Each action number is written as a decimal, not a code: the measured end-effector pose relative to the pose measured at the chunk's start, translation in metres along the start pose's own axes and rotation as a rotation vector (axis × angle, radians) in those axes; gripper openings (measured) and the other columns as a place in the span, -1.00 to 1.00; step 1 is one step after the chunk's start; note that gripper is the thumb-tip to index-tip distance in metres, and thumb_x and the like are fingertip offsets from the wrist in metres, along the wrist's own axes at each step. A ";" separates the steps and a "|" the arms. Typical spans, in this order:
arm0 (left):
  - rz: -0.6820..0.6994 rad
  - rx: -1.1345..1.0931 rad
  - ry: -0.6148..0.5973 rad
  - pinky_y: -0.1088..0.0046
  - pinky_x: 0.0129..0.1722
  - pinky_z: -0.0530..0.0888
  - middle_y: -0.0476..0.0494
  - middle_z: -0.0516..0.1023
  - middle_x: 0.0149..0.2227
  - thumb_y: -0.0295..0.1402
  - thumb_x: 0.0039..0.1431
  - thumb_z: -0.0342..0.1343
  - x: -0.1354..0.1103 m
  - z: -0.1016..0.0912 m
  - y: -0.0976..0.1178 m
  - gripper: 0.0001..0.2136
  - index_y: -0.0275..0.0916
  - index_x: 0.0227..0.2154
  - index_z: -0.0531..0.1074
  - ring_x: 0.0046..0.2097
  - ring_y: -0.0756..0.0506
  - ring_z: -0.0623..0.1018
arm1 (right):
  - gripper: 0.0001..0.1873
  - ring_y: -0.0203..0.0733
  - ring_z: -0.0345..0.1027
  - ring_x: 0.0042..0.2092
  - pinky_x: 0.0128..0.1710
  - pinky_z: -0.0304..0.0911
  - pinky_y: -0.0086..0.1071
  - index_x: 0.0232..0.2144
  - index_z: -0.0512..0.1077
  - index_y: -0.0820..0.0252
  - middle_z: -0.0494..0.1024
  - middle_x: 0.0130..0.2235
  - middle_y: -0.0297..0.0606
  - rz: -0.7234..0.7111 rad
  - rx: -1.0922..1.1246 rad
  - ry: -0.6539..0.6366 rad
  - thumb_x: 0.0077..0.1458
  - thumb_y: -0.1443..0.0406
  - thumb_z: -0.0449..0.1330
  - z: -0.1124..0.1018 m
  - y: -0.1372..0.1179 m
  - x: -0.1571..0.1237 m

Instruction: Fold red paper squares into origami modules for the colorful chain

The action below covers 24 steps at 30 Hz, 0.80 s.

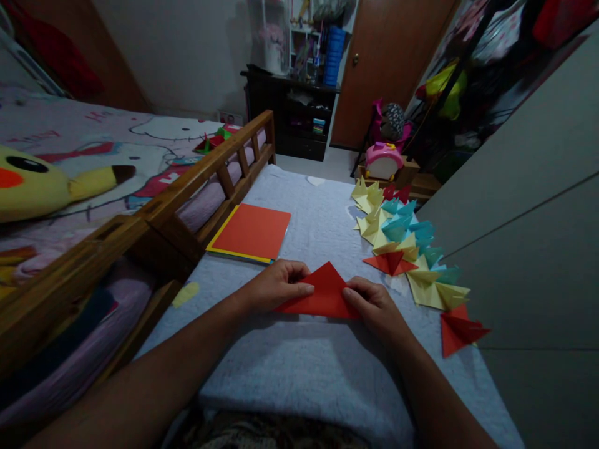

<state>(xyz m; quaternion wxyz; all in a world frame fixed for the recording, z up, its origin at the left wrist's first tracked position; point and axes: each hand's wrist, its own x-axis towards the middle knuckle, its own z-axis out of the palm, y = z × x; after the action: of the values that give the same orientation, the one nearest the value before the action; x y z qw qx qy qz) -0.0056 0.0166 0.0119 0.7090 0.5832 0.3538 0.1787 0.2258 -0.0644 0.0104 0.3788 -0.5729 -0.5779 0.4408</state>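
Your left hand (276,284) and right hand (374,304) are set apart, one at each end of a red paper triangle (324,293), and both are closed on it. The left hand's fingertips (304,289) lie over the left corner, and the right hand has its thumb and fingers pinched on the right corner. The triangle lies flat on the grey blanket (304,368) right in front of you, with its long edge towards you and its point facing away. Beyond your left hand, a stack of square paper (250,232) with a red sheet on top rests near the wooden bed frame (187,187). To the right, a row of folded pieces (407,246) in yellow, blue and red runs along the blanket's edge beside the grey cabinet (528,206), and another red folded piece (461,330) lies nearest your right hand. A yellow plush toy (37,181) sits on the bed at your left.
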 end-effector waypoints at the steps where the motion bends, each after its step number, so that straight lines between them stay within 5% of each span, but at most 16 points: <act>1: -0.006 -0.010 -0.008 0.55 -0.50 0.28 -0.04 0.47 -0.43 -0.19 0.00 0.29 -0.001 0.000 0.001 -0.73 -0.29 -0.37 0.44 -0.45 0.03 0.41 | -0.67 -0.27 0.26 -0.41 -0.41 0.16 -0.40 -0.47 0.50 0.20 0.46 -0.46 -0.33 0.018 0.038 -0.003 0.15 0.07 0.20 0.000 0.000 0.000; 10: -0.047 0.117 -0.076 0.55 -0.57 0.12 -0.01 0.38 -0.56 -0.03 0.10 0.20 -0.004 -0.004 0.005 -0.62 -0.33 -0.46 0.51 -0.56 0.06 0.26 | -0.63 -0.33 0.18 -0.47 -0.49 0.06 -0.45 -0.45 0.48 0.20 0.42 -0.50 -0.37 0.134 0.279 -0.042 0.03 0.00 0.33 0.003 0.005 -0.003; 24: -0.017 0.242 -0.083 0.54 -0.57 0.10 0.00 0.37 -0.58 -0.05 0.12 0.18 -0.005 -0.005 0.002 -0.63 -0.32 -0.50 0.52 -0.55 0.06 0.24 | -0.60 -0.29 0.34 -0.43 -0.46 0.22 -0.45 -0.34 0.51 0.21 0.53 -0.40 -0.30 0.217 0.344 -0.195 -0.04 0.01 0.39 -0.001 -0.001 -0.004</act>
<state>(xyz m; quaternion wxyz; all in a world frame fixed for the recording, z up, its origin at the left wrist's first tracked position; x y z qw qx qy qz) -0.0118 0.0175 0.0147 0.6490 0.6685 0.3480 0.1045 0.2270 -0.0687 0.0118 0.3634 -0.5135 -0.4632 0.6243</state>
